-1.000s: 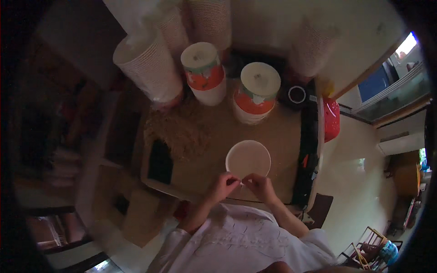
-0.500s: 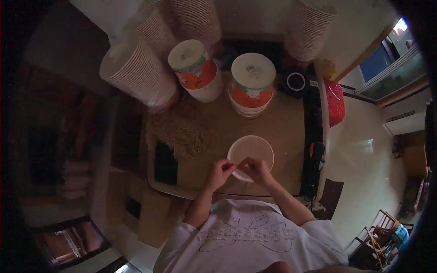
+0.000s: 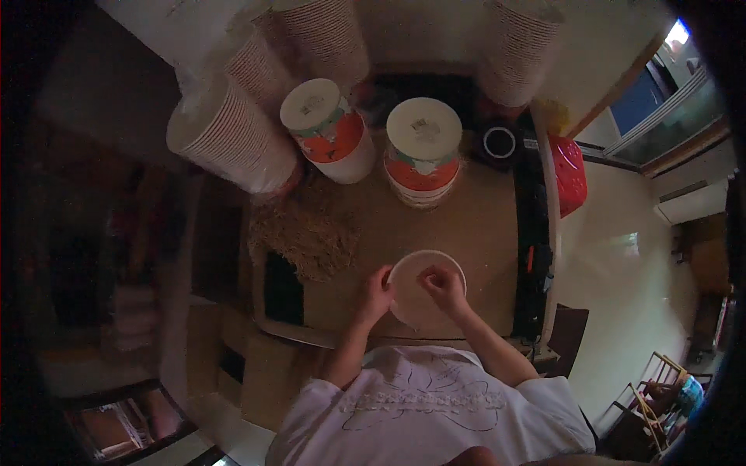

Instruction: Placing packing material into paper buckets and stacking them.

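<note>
A round white paper tub [image 3: 416,309], or possibly its lid, lies at the near side of the table in front of me. My left hand [image 3: 378,293] is at its left edge, the fingers closed against the rim. Over the middle of the tub is my right hand [image 3: 444,289], thumb and fingertips pinched together. Whatever sits in that pinch is too small and dark to make out. Left of the tub lies a heap of thin tan straw-like strands [image 3: 311,241].
Stacked tubs with orange bands stand upside down, one stack [image 3: 423,140] beyond my hands, another [image 3: 326,132] further left. Tall nested tubs [image 3: 229,136] in plastic wrap rise at the back left, more [image 3: 521,54] at the back right. A black round device [image 3: 499,143] and red basket [image 3: 569,175] sit rightward.
My hands, together at the tub's near left, have parted. The left has gone to the left rim, the right over the tub's middle. The view has shifted slightly.
</note>
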A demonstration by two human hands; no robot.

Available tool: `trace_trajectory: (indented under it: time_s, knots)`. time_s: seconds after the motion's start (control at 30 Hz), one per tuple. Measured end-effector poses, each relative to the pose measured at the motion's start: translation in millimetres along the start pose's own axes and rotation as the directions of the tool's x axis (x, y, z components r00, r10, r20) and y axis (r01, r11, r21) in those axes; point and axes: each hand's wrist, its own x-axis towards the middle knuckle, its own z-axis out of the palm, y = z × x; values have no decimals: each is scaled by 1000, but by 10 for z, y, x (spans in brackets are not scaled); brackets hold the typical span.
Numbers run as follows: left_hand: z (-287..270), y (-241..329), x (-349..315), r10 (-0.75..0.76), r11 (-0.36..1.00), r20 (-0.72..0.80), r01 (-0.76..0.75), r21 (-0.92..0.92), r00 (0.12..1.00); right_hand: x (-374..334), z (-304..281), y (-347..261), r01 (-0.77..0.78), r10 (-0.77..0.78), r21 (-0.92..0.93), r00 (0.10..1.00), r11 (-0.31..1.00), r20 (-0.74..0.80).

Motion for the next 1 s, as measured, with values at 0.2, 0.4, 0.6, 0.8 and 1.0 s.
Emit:
trace_trajectory:
  time_s: [0.2,0.4,0.6,0.8,1.0]
  knots:
    - [74,316,-184,44,984,189,-76,163,981,-140,62,506,-141,111,183,980,973,164]
    - [169,247,-305,45,989,157,-66,133,987,-267,180,600,-156,129,299,986,941,108]
    - [181,139,-328,117,987,137,-130,90,984,-320,166,367,-238,202,441,971,865,128]
    - [206,50,-332,101,991,134,-112,74,986,-289,164,432,-224,199,269,973,937,117]
    - [230,17,-321,129,988,126,-138,67,984,-244,181,603,-212,184,270,975,939,128]
